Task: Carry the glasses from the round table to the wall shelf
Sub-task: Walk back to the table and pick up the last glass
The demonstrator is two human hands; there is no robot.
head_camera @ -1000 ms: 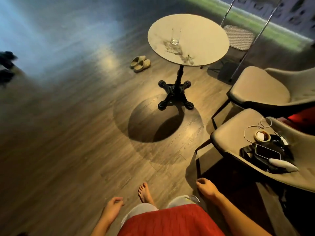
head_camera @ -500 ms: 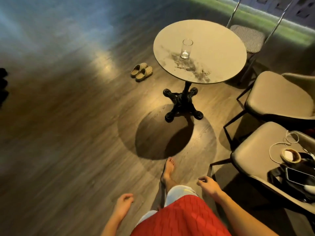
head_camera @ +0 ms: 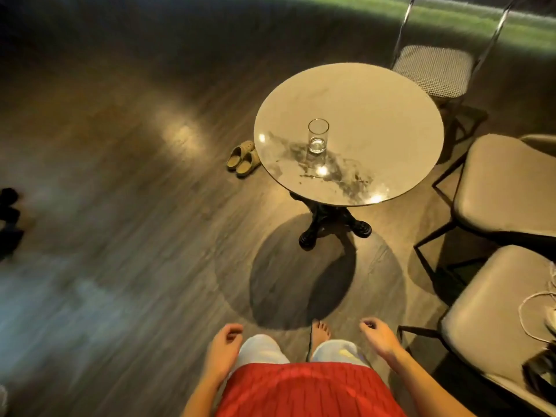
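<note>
Fingers (head_camera: 232, 327) loosely curled (tips blurred)

front: open floor (head_camera: 144, 242) up to table (head_camera: 379, 115) | tabletop: free room all round 1 glass (head_camera: 317, 136) | right: 2 padded chairs (head_camera: 505, 191) near the edge | far: metal chair (head_camera: 433, 69) | left: sandals (head_camera: 243, 159) on floor

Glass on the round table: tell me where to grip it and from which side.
Wrap the fingers round the mid wall of the glass, coming from the near side with the right hand. It stands upright, a straight-sided cylinder with no handle, in from the edge of the round table, so a side grip probably holds steadiest.
</note>
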